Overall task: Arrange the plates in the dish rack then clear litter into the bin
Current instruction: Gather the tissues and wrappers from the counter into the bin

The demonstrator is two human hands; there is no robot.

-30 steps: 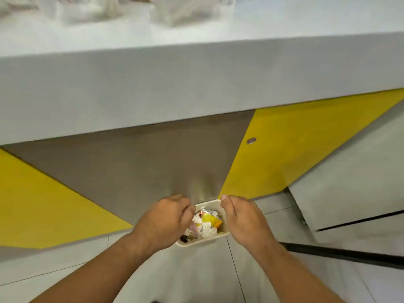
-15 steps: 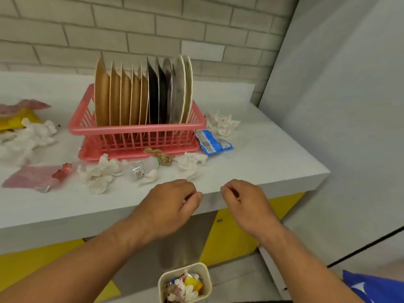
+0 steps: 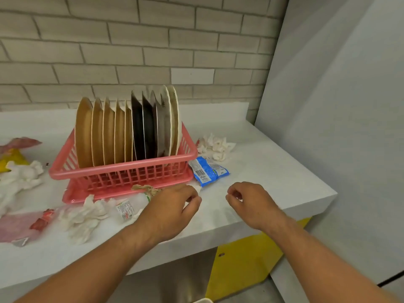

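Over the counter (image 3: 273, 171) edge, right hand (image 3: 249, 204) curls empty, left hand (image 3: 170, 208) curls over a tissue (image 3: 197, 188) (grip unclear).

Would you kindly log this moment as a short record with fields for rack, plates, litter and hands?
rack: pink, on the counter
plates: on edge in the rack, tan ones left, dark and pale ones right
litter: tissues, blue packet, bottle, pink wrapper, all on the counter
left hand: fingers curled over a tissue before the rack; grip unclear
right hand: fingers curled, above bare counter, holds nothing
bin: only its rim shows, bottom edge
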